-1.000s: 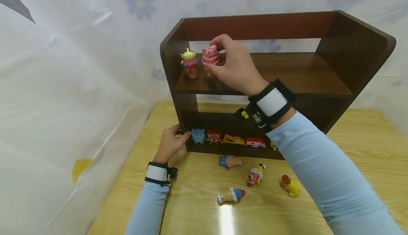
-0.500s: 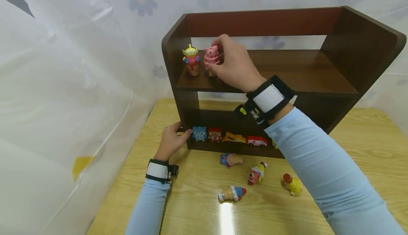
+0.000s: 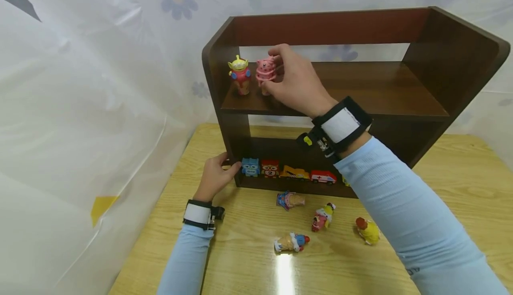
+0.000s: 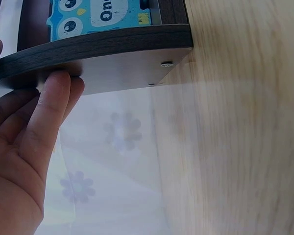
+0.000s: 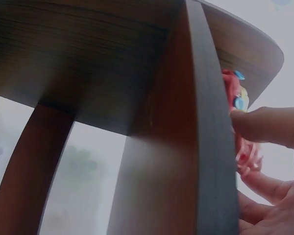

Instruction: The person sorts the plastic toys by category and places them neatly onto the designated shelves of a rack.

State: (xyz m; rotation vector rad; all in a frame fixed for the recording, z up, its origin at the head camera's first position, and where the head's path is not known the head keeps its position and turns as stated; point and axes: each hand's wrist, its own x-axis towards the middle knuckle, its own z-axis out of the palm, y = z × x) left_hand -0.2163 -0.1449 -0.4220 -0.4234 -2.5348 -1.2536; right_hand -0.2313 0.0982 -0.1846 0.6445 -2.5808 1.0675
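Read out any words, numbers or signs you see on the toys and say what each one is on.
"On": start of a cut-off word on the blue owl block.
"2": on the red owl block.
Red cross sign: on the white ambulance.
Yellow truck: markings too small to read.

Home play corner: toy shelf (image 3: 340,94)

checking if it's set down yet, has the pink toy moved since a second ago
Yes, slightly: the pink toy has come down toward the shelf board beside the green alien toy, with the right hand gripping it throughout.
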